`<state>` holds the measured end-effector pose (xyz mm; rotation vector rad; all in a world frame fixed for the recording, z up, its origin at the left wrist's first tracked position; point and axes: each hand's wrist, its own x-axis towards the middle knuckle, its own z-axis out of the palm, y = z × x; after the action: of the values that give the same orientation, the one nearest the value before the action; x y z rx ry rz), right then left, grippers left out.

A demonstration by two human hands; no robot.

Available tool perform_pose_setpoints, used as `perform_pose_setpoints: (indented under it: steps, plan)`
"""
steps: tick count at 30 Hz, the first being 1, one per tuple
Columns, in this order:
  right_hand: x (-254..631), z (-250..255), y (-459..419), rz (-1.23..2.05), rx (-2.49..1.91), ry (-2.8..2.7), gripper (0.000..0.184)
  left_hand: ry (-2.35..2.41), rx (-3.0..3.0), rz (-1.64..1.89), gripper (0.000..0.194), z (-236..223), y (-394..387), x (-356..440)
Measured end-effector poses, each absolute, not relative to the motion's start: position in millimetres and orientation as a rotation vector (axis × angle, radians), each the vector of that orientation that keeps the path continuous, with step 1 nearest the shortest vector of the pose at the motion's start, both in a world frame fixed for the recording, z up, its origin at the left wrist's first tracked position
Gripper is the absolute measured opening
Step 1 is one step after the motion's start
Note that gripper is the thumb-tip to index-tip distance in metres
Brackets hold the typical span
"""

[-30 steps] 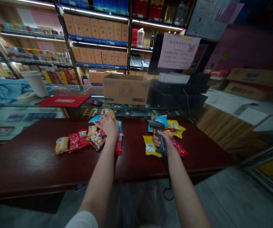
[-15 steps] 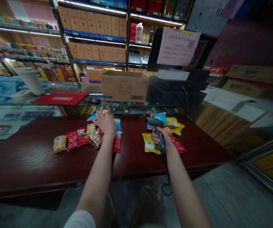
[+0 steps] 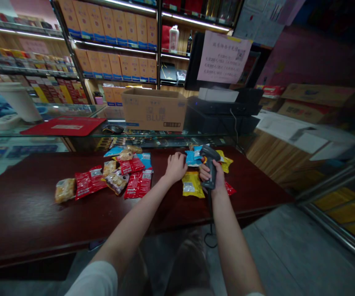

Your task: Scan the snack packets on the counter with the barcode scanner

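Note:
My right hand (image 3: 212, 173) grips the handle of a grey barcode scanner (image 3: 209, 158), its head pointing left over the right pile of snack packets. My left hand (image 3: 175, 167) reaches across to that pile, fingers curled at the edge of a blue packet (image 3: 192, 157), just above a yellow packet (image 3: 191, 184). Whether the fingers hold the blue packet I cannot make out. A second, larger heap of red, blue and clear snack packets (image 3: 124, 174) lies to the left on the dark red counter (image 3: 35, 209).
The scanner's cable (image 3: 209, 224) hangs over the counter's front edge. Behind stand a glass display case (image 3: 26, 142), a cardboard box (image 3: 154, 109), a red mat (image 3: 63, 125), a mouse (image 3: 112, 130) and a black register with monitor (image 3: 223, 107). Shelves of boxed goods fill the back wall.
My left hand has let go of a packet in the left heap and swung right to the pile beside the scanner. The right hand has lifted the scanner slightly.

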<state>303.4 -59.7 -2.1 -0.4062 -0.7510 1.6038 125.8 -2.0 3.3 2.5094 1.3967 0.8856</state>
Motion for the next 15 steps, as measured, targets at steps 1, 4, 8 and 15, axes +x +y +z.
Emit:
perform_pose_setpoints:
  steps: [1,4,8,15]
  plan:
    - [305,-1,-60,1.586,-0.373,-0.731,0.032,1.364,2.473,0.832,0.038,2,4,135]
    - [309,0,-62,1.538,-0.326,-0.697,0.029,1.314,2.372,0.742,0.057,-1,27,160]
    - [311,-2,-60,1.513,-0.360,-0.698,0.031,1.266,2.249,0.701,0.088,-14,45,184]
    - [306,-4,-57,1.530,-0.428,-0.701,0.032,1.334,2.134,0.732,0.077,-31,48,192]
